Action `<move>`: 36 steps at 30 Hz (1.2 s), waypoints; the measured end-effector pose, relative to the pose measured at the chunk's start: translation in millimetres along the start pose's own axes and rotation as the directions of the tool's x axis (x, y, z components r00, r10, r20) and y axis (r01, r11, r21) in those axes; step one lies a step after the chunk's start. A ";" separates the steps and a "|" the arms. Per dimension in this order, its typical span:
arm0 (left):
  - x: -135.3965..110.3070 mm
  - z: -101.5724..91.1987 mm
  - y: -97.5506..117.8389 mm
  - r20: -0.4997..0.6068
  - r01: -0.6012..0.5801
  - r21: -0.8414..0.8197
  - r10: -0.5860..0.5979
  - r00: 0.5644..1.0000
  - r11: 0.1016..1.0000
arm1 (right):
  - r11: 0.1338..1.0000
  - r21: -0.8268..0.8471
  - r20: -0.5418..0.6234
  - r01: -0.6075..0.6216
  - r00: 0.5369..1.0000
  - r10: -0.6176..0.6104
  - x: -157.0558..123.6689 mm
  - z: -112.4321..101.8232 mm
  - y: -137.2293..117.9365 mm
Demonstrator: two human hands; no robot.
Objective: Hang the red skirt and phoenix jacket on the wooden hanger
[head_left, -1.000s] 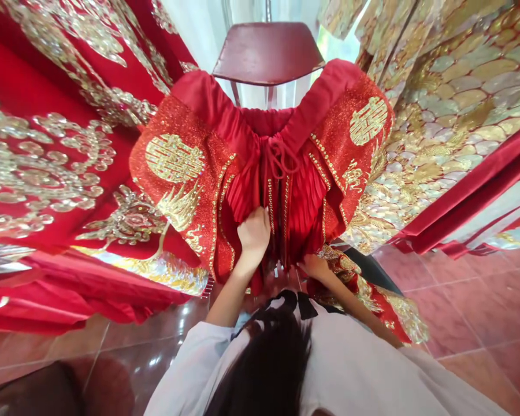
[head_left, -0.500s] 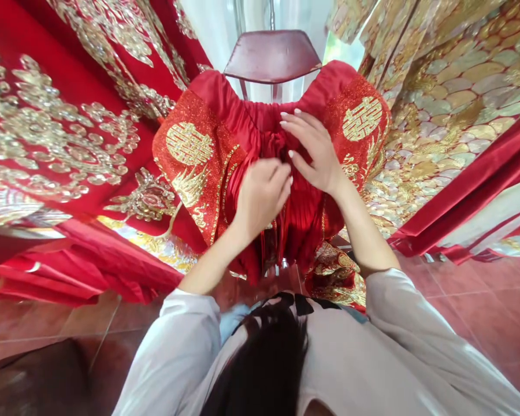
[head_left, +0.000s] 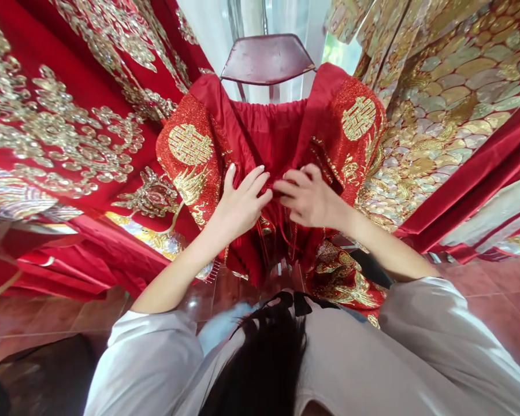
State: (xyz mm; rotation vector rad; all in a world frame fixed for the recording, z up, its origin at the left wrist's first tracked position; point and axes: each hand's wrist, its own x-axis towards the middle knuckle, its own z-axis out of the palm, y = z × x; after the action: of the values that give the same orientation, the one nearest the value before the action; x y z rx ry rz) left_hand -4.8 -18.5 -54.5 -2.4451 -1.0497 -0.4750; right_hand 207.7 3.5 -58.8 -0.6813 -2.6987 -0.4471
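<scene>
A red jacket (head_left: 190, 150) with gold round emblems and beaded trim hangs over a chair back, its front edges parted above my hands. Inside its neck lies gathered red cloth (head_left: 271, 124). My left hand (head_left: 242, 205) is at the middle of the front, thumb and forefinger bent together at a thin red cord while the other fingers extend over the cloth. Close beside it, my right hand (head_left: 309, 196) has its fingers curled inward at the same cord, slightly blurred. Strands of red cord (head_left: 285, 231) hang below both hands. The fingertips' exact grip is partly hidden.
A dark wooden chair back (head_left: 268, 59) rises behind the jacket. Red beaded garments (head_left: 69, 133) hang at left, gold scale-patterned ones (head_left: 446, 115) at right. A red and gold cloth (head_left: 342, 277) lies low by my right arm, above the tiled floor (head_left: 502, 277).
My hands have moved lower, now side by side; the right came down from the neck gathers. The jacket's front edges have spread apart, showing more of the red cloth inside.
</scene>
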 end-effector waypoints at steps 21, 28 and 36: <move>19.5 -3.8 -13.4 0.125 0.004 0.087 -0.015 0.992 0.996 | 0.647 0.610 0.281 -0.457 0.888 0.363 16.1 45.3 -15.9; 20.8 -10.8 -20.8 0.238 -0.031 -0.021 0.035 0.971 0.999 | 0.376 0.842 0.103 -0.387 0.799 0.592 33.3 61.3 -26.0; 8.6 -27.1 -36.0 0.077 -0.052 -0.056 0.056 0.995 0.997 | 0.611 0.431 0.387 -0.664 0.748 0.539 -0.4 101.8 -59.2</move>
State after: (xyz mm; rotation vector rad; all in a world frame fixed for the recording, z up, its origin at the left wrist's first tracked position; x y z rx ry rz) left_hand -29.7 -5.1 -18.3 -2.5512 -1.0119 -0.3972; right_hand 155.1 -8.3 -163.5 -1.4383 -2.3521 0.5972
